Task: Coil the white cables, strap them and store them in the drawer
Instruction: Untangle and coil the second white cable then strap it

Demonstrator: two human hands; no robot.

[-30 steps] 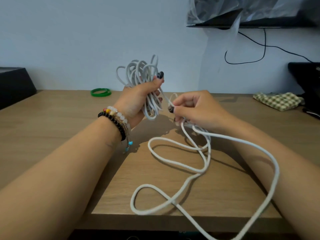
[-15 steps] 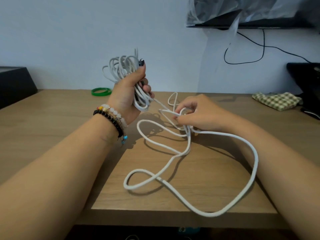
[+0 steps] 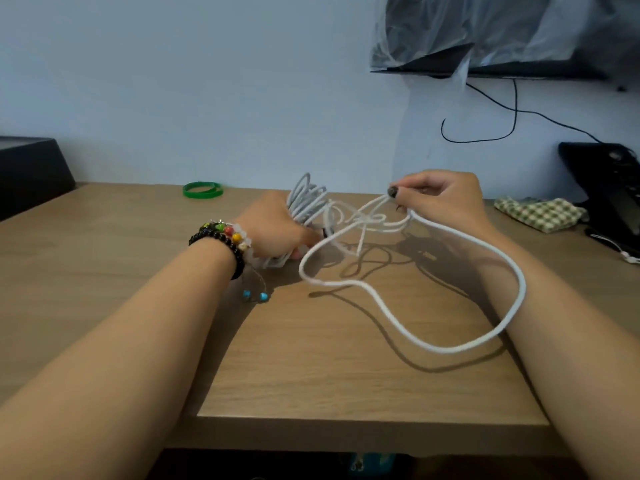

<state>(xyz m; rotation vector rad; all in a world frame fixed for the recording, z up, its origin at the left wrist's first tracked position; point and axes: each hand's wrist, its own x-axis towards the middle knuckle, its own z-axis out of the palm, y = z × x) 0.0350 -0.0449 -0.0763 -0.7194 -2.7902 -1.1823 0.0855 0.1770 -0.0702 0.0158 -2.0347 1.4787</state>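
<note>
Wooden desk (image 3: pixel 346 375) now bears the left hand (image 3: pixel 273 230), lowered while gripping the white cable (image 3: pixel 450 346) bundle, as the right hand (image 3: pixel 440 199) pinches a raised loop beside it (coiling unfinished).

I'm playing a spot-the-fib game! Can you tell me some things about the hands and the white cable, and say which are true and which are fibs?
1. The left hand grips a bundle of coiled white cable. True.
2. The right hand is empty. False: it pinches loose cable strands.
3. A green ring lies on the table. True.
4. The checkered cloth covers the cable. False: it lies apart, at the far right.
</note>
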